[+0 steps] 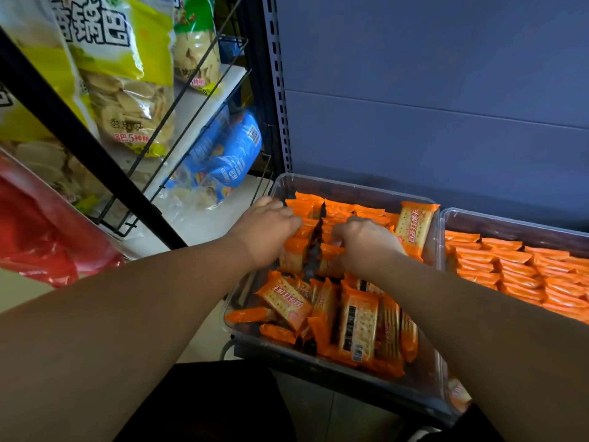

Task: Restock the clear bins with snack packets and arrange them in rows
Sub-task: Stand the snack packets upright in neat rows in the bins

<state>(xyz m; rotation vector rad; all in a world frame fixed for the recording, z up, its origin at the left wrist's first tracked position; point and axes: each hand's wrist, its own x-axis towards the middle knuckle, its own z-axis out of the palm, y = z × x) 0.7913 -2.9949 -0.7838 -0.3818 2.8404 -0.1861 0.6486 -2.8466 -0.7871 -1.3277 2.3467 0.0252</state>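
A clear bin (357,186) on the shelf holds several orange cracker packets (357,327), upright in rows at the back and lying loose at the front. My left hand (267,228) reaches into the bin's back left, its fingers curled over a row of upright packets (294,253). My right hand (366,240) is beside it, fingers curled round packets of the neighbouring row (331,260). A dark gap shows between the two rows. One packet (416,224) leans upright against the bin's right wall.
A second clear bin (452,218) on the right is packed with tidy rows of orange packets. A wire rack (178,129) on the left hangs large yellow and blue snack bags. A red plastic bag (47,237) sits at far left. The blue shelf back panel (430,106) rises behind.
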